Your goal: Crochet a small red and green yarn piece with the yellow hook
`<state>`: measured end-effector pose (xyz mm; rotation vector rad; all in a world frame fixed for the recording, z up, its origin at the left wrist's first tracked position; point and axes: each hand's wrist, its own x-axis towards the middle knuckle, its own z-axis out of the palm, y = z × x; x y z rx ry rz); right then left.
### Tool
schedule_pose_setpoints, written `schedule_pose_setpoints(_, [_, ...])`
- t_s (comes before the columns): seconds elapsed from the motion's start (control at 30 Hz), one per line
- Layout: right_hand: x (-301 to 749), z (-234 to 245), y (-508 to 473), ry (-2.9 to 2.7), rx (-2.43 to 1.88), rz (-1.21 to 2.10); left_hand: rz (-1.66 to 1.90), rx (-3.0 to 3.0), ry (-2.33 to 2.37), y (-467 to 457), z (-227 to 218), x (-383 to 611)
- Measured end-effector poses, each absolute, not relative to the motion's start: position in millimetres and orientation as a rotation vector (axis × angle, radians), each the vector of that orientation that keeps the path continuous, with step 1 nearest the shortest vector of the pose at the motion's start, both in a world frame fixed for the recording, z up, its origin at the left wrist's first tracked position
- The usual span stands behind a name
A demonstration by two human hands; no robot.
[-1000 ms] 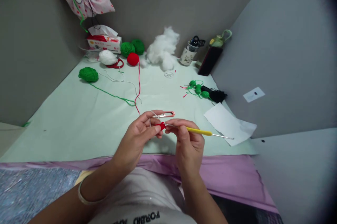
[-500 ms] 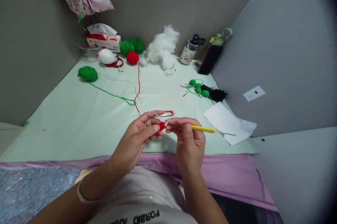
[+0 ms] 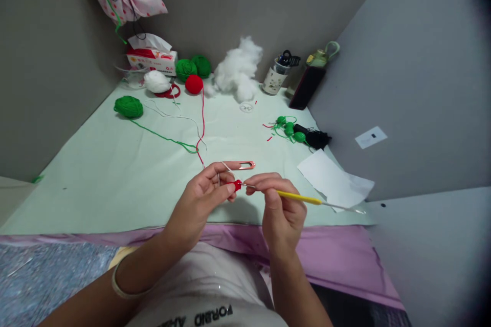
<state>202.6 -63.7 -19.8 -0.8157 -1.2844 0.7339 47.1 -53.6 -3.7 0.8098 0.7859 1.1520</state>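
grey walls close in on three sides. pale green desk (image 3: pixel 95 178) fills the middle, with purple cloth (image 3: pixel 337 260) along its near edge. white stuffing heap (image 3: pixel 238 68) sits at the back and a white paper sheet (image 3: pixel 333 178) at the right edge. left hand (image 3: pixel 199 204) and right hand (image 3: pixel 282 209) meet above the near desk edge. green yarn ball (image 3: pixel 129 107) far left. red yarn ball (image 3: pixel 194 84) further back, its strand running toward the hands. right grip pinched on yellow crochet hook (image 3: pixel 299 197), tip at the work. pink snips (image 3: pixel 243 165) lie just beyond the fingers. left grip pinched shut on small red crochet piece (image 3: pixel 238 184), held between both hands.
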Motion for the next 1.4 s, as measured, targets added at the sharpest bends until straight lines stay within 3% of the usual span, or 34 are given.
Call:
schedule_pose_setpoints(0.27, [196.6,-21.9,-65.4,-1.329,-0.868,0.615,1.238,0.903,0.844,-55.8,-6.0,53.6])
schedule_pose_setpoints(0.73, [204.3,-26.7,-52.8,-1.001,-0.783,1.034,1.249,1.224,0.906,-47.8,-5.3,42.0])
schedule_pose_setpoints(1.4, [210.2,-21.8,-54.9,-1.235,-0.891,0.779,0.896,1.087,0.812,-46.4,3.2,37.3])
